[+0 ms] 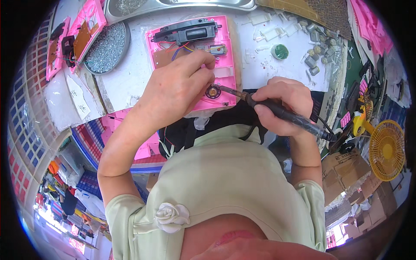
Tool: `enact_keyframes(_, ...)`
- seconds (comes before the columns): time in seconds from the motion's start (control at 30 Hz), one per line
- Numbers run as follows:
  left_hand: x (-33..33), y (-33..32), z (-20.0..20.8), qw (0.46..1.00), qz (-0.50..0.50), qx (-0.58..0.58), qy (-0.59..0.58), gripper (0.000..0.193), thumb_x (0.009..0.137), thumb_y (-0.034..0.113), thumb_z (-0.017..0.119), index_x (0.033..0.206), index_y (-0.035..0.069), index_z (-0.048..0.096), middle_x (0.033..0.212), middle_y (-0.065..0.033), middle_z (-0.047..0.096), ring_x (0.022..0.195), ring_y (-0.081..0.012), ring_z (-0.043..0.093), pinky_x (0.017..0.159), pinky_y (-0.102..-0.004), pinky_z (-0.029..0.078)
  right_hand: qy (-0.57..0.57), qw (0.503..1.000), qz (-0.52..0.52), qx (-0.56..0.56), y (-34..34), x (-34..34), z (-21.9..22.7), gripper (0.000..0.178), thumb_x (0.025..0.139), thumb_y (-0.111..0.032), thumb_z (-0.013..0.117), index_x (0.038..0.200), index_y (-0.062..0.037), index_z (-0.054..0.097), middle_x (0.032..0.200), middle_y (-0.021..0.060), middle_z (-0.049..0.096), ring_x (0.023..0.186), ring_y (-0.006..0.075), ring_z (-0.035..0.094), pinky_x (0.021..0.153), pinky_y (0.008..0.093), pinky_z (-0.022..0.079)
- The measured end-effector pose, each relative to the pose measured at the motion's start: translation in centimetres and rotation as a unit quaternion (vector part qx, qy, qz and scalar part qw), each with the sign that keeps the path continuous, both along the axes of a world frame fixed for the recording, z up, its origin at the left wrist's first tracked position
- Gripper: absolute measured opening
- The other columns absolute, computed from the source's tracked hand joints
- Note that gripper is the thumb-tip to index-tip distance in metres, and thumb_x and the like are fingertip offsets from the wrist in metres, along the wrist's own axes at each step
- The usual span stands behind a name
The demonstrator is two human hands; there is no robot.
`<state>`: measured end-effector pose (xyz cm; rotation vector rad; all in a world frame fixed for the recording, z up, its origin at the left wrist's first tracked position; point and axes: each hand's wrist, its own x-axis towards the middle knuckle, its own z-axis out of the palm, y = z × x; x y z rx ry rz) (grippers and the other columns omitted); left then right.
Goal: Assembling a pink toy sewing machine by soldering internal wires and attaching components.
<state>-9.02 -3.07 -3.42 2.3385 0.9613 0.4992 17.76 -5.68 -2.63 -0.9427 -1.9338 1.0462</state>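
Note:
A pink plastic casing [228,60] lies on the white table in front of me. At its far end sits a long black plastic part [186,32], with a small metal motor [218,49] and colored wires nearer me. My left hand [175,89] reaches over the casing, its fingers closed beside a small round speaker [212,92]; whatever they pinch is hidden. In my right hand [289,102] is a soldering iron [281,113], gripped by its black handle. The iron's tip points left and meets the speaker's edge, or comes very close to it.
A round dish of small screws [106,47] stands left of the casing, beside opened pink casings [89,28]. A metal tray [177,5] is at the back. To the right are a round green item [279,52], several small motors [318,50] and a yellow fan [387,149].

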Motion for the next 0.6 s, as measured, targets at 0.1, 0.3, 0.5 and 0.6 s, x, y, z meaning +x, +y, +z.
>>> enact_keyframes(0.1,0.0,0.0,0.1,1.0,-0.003,0.001,0.008,0.013,0.083,0.008,0.068,0.095,0.005,0.064,0.111,-0.0065,0.062,0.096,-0.0263,0.066,0.073,-0.0374,0.056,-0.003,1.0,0.004,0.0,0.1,-0.2,0.0,0.025,0.071,-0.001,0.078,0.094,-0.0047,0.069,0.075,0.0071,0.07,0.058,0.0242,0.063,0.055,0.0324,0.05)
enact_keyframes(0.3,-0.2,-0.2,0.0,1.0,-0.004,0.007,0.01,0.02,0.079,0.004,0.073,0.098,0.005,0.066,0.113,-0.0081,0.063,0.096,-0.0284,0.067,0.074,-0.038,0.057,0.011,0.999,0.008,0.041,0.1,-0.6,-0.1,0.024,0.068,0.001,0.075,0.091,-0.0002,0.068,0.062,0.0065,0.058,0.049,0.0188,0.05,0.046,0.0315,0.036)
enact_keyframes(0.5,-0.3,-0.3,-0.1,0.999,-0.004,0.021,0.023,0.024,0.076,0.003,0.076,0.098,0.006,0.066,0.113,-0.0082,0.064,0.096,-0.0289,0.067,0.074,-0.0381,0.058,0.015,0.999,0.005,0.052,0.0,-0.2,0.2,0.024,0.069,0.0,0.077,0.092,-0.0006,0.068,0.066,0.0069,0.063,0.05,0.0199,0.053,0.047,0.0315,0.039)
enact_keyframes(0.6,-0.3,-0.3,-0.1,0.999,-0.004,0.022,0.026,0.025,0.076,0.004,0.076,0.098,0.006,0.066,0.114,-0.0082,0.064,0.097,-0.0286,0.067,0.075,-0.038,0.058,-0.002,1.0,-0.005,0.025,0.1,0.5,1.1,0.026,0.068,-0.001,0.079,0.093,-0.0041,0.07,0.07,0.0062,0.067,0.052,0.0218,0.057,0.05,0.0317,0.044)
